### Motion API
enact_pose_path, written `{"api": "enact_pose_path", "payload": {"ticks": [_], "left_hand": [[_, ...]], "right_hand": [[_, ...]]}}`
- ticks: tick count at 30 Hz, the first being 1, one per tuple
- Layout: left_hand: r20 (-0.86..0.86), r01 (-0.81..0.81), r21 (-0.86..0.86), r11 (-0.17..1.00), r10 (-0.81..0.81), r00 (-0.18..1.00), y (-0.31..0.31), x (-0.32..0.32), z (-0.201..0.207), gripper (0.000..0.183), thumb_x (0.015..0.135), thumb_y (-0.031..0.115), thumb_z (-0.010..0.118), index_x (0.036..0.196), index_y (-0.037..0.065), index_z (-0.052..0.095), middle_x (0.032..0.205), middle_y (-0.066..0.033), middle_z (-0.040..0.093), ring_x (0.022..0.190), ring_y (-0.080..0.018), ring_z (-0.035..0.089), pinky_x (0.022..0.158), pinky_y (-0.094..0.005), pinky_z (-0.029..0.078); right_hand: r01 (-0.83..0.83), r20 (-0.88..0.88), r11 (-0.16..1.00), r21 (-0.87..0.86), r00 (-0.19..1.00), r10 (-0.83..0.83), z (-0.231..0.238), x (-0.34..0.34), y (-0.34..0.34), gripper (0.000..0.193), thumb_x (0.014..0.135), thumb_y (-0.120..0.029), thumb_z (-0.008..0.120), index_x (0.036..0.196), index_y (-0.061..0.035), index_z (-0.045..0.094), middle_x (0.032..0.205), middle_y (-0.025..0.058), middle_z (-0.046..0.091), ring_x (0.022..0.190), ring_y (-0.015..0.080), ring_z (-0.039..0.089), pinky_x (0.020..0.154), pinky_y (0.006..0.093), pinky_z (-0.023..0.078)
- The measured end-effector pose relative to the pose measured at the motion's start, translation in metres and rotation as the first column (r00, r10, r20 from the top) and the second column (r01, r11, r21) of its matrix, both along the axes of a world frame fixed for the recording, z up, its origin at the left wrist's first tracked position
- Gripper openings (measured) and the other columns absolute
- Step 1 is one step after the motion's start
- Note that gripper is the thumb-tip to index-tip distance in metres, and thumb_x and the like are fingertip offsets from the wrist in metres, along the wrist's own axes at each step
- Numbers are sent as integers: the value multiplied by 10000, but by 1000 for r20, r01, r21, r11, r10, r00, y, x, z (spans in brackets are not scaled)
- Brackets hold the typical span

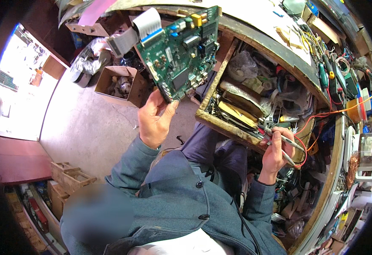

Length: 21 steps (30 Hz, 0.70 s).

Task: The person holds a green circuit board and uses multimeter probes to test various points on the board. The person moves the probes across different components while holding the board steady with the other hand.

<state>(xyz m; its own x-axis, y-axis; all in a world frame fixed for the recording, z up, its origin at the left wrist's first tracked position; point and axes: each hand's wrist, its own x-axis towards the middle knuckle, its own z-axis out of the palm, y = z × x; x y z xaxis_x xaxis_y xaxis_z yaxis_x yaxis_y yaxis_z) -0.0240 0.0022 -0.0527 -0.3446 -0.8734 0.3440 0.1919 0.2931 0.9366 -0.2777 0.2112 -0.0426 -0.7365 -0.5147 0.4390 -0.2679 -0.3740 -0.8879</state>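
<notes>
A green circuit board (181, 55) is tilted up above the floor, its lower corner pinched in the fingers of my left hand (155, 121). Chips, small connectors and a yellow part sit on its face. From its upper left edge bends a wide white ribbon cable (148, 23) with a blue end strip. My right hand (273, 154) is closed around slim test probes (289, 143), over the front edge of an open wooden drawer (224, 126). Red and dark leads loop from them to the right. The probe tips are hard to make out against the drawer's contents.
Plastic bags, a yellow packet (237, 114) and loose parts crowd the drawer. Above it runs the worn bench edge (275, 53). Tools and wires (335, 72) pile up at the right. A cardboard box (120, 85) stands on the floor, and a wooden crate (72, 176) lies at lower left.
</notes>
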Motion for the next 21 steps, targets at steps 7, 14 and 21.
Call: {"api": "enact_pose_path", "payload": {"ticks": [7, 14, 21], "left_hand": [[107, -79, -143, 987, 95, 990, 8, -5, -12, 474, 983, -14, 749, 1426, -66, 590, 1273, -108, 727, 1128, -150, 671, 993, -300, 542], [254, -136, -296, 945, 215, 943, 13, -2, -12, 453, 968, -12, 761, 1400, -46, 629, 1216, -127, 768, 1064, -167, 725, 936, -313, 573], [230, 6, -687, 727, 210, 950, 8, -10, 4, 455, 913, -60, 743, 1357, -31, 645, 1233, -227, 753, 1083, -352, 768, 925, -383, 601]], "right_hand": [[20, 21, 999, -25, 1000, -20, -1, 0, -1, 134, 1033, -104, 690, 1079, 22, 687, 1041, 90, 633, 759, 128, 616, 578, 272, 581], [13, 15, 1000, -16, 1000, -13, 2, 0, -3, 143, 1035, -113, 687, 1081, 22, 685, 1034, 97, 631, 757, 142, 623, 579, 277, 582], [90, 71, 992, -89, 994, -84, -4, -1, -6, 153, 1052, -134, 676, 1113, 6, 672, 1041, 106, 656, 774, 159, 663, 572, 284, 581]]}}
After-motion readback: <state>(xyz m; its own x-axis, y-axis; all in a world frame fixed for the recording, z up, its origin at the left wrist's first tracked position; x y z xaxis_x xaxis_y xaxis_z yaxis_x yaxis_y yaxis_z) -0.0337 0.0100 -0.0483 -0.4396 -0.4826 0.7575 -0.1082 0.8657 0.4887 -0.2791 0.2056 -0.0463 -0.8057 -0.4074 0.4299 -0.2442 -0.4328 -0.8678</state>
